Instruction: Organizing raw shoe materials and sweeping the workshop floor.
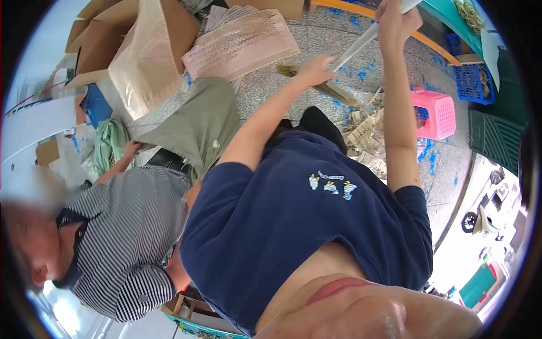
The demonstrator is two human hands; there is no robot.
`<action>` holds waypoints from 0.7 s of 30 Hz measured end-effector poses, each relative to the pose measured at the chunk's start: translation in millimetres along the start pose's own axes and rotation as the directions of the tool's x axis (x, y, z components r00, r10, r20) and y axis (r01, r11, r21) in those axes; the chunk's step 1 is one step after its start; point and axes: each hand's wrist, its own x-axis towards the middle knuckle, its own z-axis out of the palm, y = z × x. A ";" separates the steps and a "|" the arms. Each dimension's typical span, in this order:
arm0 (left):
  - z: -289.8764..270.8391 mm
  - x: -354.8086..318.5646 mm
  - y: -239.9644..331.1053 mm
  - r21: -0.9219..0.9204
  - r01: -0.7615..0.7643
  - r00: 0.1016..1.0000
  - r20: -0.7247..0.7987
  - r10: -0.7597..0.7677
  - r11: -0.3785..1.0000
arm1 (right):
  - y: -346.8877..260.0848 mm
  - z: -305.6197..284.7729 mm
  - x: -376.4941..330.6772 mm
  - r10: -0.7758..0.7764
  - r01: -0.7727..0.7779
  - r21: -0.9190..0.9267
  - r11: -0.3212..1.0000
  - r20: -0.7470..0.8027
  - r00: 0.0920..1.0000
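Observation:
A broom with a white handle runs slantwise across the upper middle, and both of my hands are closed round it. My left hand grips low on the handle, just above the broom's yellowish-brown head. Higher up, my right hand is wrapped round the handle near the picture's top edge. The head lies at floor level beside a heap of pale scraps and clear plastic. My body hides part of that heap. Blue shreds are scattered over the grey floor around the broom.
To my left is a co-worker in a striped shirt. Beyond stand open cardboard boxes and pinkish padded sheets. At right are a pink plastic stool-like item, a blue crate and a dark green crate.

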 end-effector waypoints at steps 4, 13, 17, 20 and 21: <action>-9.7 -62.2 -105.2 0.064 0.367 0.907 0.197 -0.372 0.928 | 78.6 -3.3 38.0 0.098 -0.094 0.065 0.994 -0.070 0.993; -36.2 -314.2 -206.9 0.028 0.989 -0.145 0.364 -0.920 -0.144 | 328.9 33.0 129.8 0.370 -0.370 -0.030 0.929 0.159 0.915; -62.4 -196.3 -138.0 -0.432 0.891 -0.074 0.173 -0.982 -0.143 | 392.2 44.4 189.3 0.546 -0.427 -0.435 0.793 0.195 0.815; -40.0 -147.3 -121.0 -0.643 0.760 -0.049 0.092 -0.995 -0.096 | 434.5 69.1 227.1 0.574 -0.322 -0.635 0.703 0.238 0.784; -31.9 -130.6 -116.9 -0.623 0.779 0.002 0.113 -0.994 -0.070 | 451.0 74.2 238.4 0.575 -0.313 -0.644 0.698 0.244 0.781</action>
